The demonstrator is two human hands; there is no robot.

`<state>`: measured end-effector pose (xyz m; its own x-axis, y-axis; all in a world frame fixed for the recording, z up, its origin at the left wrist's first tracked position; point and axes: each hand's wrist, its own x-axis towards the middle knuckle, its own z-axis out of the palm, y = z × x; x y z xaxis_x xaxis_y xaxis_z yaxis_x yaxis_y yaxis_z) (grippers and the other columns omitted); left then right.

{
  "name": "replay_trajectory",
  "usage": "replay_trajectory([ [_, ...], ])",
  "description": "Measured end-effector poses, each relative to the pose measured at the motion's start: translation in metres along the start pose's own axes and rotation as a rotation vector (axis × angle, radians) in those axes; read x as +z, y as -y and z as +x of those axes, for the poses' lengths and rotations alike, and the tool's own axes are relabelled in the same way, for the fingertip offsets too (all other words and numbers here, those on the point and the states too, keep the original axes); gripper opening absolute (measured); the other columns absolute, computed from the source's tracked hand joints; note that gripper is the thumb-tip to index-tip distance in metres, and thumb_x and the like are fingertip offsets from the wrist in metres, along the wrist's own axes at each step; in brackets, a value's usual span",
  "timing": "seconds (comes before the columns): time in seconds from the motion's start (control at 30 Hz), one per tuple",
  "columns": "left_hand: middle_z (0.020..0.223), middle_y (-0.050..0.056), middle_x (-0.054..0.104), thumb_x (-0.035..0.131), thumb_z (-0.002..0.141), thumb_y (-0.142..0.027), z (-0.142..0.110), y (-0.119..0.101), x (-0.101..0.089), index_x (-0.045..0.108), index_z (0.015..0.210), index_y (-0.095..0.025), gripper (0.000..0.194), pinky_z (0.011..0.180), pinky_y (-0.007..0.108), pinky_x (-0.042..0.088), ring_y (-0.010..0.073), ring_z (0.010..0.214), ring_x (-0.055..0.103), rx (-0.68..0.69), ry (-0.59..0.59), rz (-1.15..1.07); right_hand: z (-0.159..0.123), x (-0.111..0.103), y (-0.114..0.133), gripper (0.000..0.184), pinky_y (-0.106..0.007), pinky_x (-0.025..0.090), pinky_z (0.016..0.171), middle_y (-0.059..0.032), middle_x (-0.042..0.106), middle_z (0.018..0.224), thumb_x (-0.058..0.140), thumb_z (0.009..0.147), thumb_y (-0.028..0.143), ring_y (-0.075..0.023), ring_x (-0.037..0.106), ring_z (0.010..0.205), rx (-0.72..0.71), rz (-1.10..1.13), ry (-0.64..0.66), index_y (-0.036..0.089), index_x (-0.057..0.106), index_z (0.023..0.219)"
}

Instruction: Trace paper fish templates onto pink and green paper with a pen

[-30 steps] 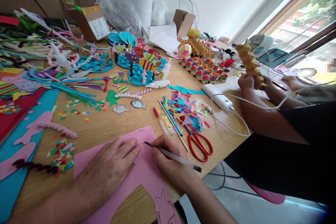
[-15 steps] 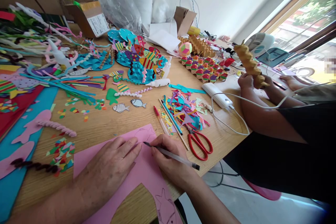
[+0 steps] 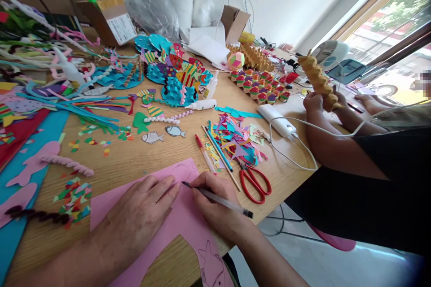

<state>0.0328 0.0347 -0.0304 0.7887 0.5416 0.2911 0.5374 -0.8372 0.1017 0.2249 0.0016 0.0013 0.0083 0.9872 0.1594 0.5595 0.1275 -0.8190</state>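
Observation:
A sheet of pink paper (image 3: 168, 237) with a curved cut-out at its near edge lies on the wooden table in front of me. My left hand (image 3: 138, 210) rests flat on it, fingers stretched out. In my right hand (image 3: 215, 204) is a clear-barrelled pen (image 3: 225, 199) with a black end, pinched between thumb and fingers. Its tip touches the paper just beside my left fingertips. A fish outline (image 3: 183, 171) is drawn at the sheet's far corner, and another drawn fish (image 3: 212, 264) shows at the near right. Part of the sheet is hidden under my hands.
Right of the paper lie red-handled scissors (image 3: 255, 184), a red pen (image 3: 205, 152), a wooden stick and paper scraps (image 3: 232, 136). Two paper fish (image 3: 175, 131) lie beyond. A white power bank (image 3: 276, 121) trails a cable. At right, another person's hands (image 3: 314, 103) hold an egg-carton strip (image 3: 318, 80).
The view has shifted slightly, so the table's things sit a little further left. Both hands stay nearly in place, the pen tip still on the paper.

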Motion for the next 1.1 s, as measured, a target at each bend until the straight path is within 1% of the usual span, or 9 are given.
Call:
replay_trajectory([
  [0.3,0.118,0.007,0.061,0.029,0.089,-0.004,-0.0022,0.0009,0.0023,0.054,0.125,-0.018,0.046,0.09,0.037,0.046,0.0218,0.106,0.052,-0.011,0.015,-0.002,-0.0007,-0.0011,0.0006,0.012,-0.018,0.04,0.052,0.0039,0.057,0.057,0.049,0.071,0.01,-0.0087,0.05,0.05,0.011,-0.068,-0.022,0.019,0.058,0.07],
  [0.47,0.115,0.007,0.063,0.03,0.089,-0.004,0.0004,0.0012,0.0008,0.057,0.121,-0.016,0.044,0.087,0.038,0.046,0.0222,0.102,0.054,0.015,0.01,-0.015,0.0,-0.003,0.0002,0.011,-0.018,0.04,0.052,0.0034,0.058,0.058,0.05,0.071,0.011,-0.0092,0.052,0.052,0.037,-0.054,-0.033,0.019,0.058,0.07],
  [0.63,0.116,0.007,0.062,0.031,0.089,-0.003,0.0013,0.0017,-0.0005,0.057,0.12,-0.015,0.042,0.085,0.039,0.046,0.0229,0.1,0.054,0.022,-0.005,-0.023,0.0002,-0.0039,-0.0004,0.01,-0.019,0.04,0.052,0.0032,0.059,0.059,0.052,0.072,0.013,-0.0098,0.053,0.053,0.077,-0.056,-0.039,0.02,0.059,0.071],
  [0.77,0.115,0.007,0.063,0.032,0.089,-0.004,0.0019,0.0012,-0.0024,0.058,0.118,-0.015,0.041,0.086,0.04,0.046,0.0228,0.099,0.054,0.017,-0.018,-0.029,-0.0001,-0.0053,0.0007,0.01,-0.02,0.04,0.054,0.003,0.058,0.059,0.052,0.073,0.013,-0.0102,0.052,0.053,0.067,-0.073,-0.045,0.02,0.057,0.069],
  [0.93,0.111,0.008,0.064,0.032,0.09,-0.005,0.004,0.0015,-0.0045,0.059,0.115,-0.013,0.038,0.082,0.038,0.047,0.0228,0.096,0.056,0.051,-0.06,-0.012,0.0002,-0.0067,0.0025,0.009,-0.019,0.038,0.053,0.0039,0.056,0.057,0.052,0.073,0.012,-0.0098,0.051,0.052,0.071,-0.073,-0.041,0.019,0.056,0.069],
  [1.1,0.111,0.006,0.065,0.031,0.09,-0.004,0.0049,0.0018,-0.0054,0.058,0.116,-0.014,0.038,0.083,0.037,0.046,0.0216,0.096,0.056,0.061,-0.067,0.004,0.0002,-0.0075,0.0024,0.009,-0.02,0.039,0.054,0.0036,0.057,0.058,0.052,0.073,0.013,-0.01,0.05,0.053,0.061,-0.066,-0.043,0.019,0.056,0.069],
])
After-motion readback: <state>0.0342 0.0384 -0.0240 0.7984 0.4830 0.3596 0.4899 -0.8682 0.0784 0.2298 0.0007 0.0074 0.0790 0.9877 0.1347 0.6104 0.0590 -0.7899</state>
